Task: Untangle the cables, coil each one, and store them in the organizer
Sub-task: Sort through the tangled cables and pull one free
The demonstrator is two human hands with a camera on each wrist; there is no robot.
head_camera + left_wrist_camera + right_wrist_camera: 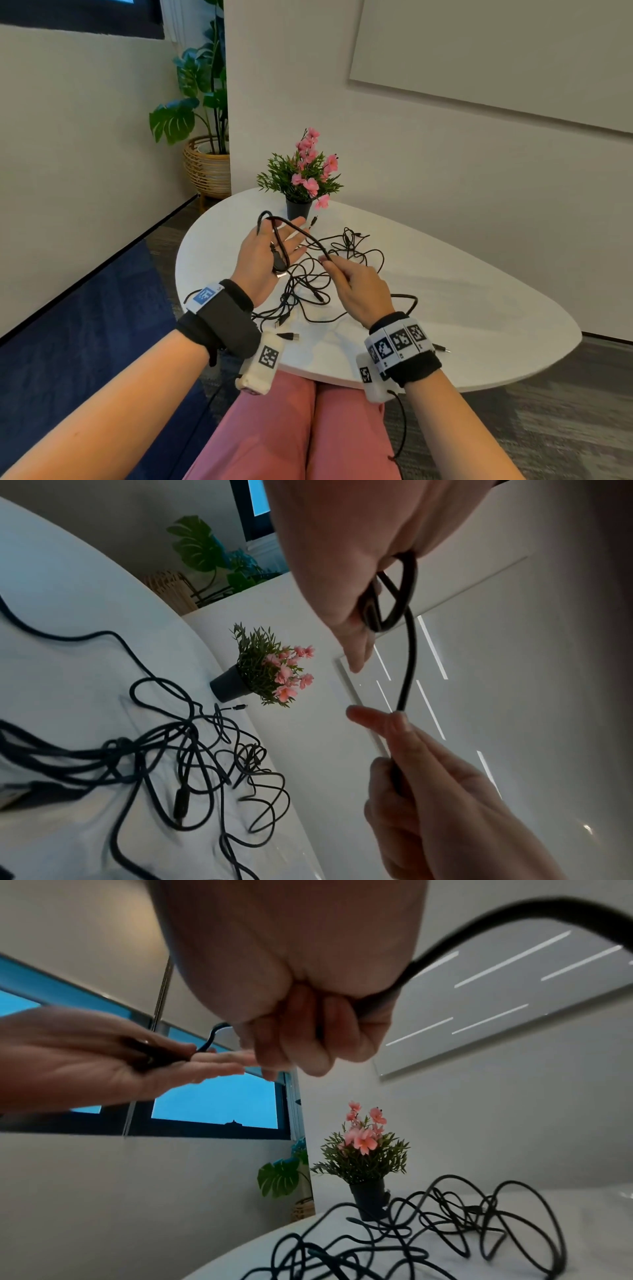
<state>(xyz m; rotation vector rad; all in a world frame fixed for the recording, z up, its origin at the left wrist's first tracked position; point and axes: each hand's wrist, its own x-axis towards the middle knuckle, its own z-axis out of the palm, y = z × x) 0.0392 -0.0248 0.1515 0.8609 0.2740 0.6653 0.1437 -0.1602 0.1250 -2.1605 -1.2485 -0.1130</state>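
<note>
A thick black cable (301, 233) loops round my left hand (274, 240), whose fingers are straight while the thumb pins the loop and its USB plug (280, 272) against the palm. From there the cable runs right to my right hand (342, 274), which grips it in curled fingers, and trails off behind the wrist. The left wrist view shows the loop (394, 601) under the thumb and the strand entering the right hand (411, 777). Below both hands a tangle of thin black cables (308, 284) lies on the white table (462, 308). No organizer is in view.
A small black pot of pink flowers (298, 209) stands at the table's far side, just beyond my left hand. Loose plugs (291, 336) lie near the front edge. A large potted plant in a wicker basket (207, 168) stands on the floor, back left.
</note>
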